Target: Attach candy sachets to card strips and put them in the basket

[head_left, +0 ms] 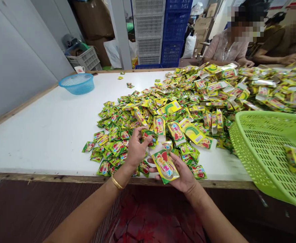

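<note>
In my left hand [138, 148] is a small green candy packet [149, 136], pinched between thumb and fingers just above the pile. My right hand [182, 172] holds a small yellow and green candy box [164, 163], tilted, its white end flaps open toward my left hand. Below and around both hands lies a heap of green candy packets [117, 146]. Several more boxes rest on the heap, among them an upright-printed box [159, 126] and a yellow box [193, 131] with a barcode.
A green plastic basket [246, 148] with packs inside stands at the right edge. A blue basket [77, 84] sits at the far left of the white table [49, 128]. A large pile of boxes [218, 84] covers the back right, where other people sit. Stacked crates [149, 30] stand behind.
</note>
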`<state>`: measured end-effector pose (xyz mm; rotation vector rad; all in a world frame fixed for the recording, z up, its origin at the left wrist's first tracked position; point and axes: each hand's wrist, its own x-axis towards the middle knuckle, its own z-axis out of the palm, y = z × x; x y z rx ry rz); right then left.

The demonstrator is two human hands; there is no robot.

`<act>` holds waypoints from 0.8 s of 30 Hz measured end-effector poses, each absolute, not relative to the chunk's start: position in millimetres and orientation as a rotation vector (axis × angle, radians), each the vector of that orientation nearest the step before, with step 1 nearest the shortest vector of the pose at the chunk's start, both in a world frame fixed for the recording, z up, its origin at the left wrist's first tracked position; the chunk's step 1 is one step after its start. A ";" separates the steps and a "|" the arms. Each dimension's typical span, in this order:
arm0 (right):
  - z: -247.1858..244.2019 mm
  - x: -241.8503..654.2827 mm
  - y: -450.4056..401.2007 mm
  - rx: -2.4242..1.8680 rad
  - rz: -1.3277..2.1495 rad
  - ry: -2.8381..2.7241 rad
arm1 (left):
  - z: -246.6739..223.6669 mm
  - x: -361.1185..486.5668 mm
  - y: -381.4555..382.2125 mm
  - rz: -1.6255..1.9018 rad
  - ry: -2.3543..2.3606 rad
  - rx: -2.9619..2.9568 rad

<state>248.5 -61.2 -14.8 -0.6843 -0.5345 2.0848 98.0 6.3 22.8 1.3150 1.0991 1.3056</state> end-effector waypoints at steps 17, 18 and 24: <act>-2.4 234.8 -65.6 -0.819 1.781 -0.538 | 21.5 109.9 -4.5 1.238 1.245 1.517; -2.6 235.2 -65.2 -0.819 1.766 -0.540 | 22.4 108.5 -6.2 1.216 1.259 1.547; -4.1 236.4 -65.7 -0.874 1.726 -0.630 | 34.4 94.2 7.9 0.741 1.204 1.625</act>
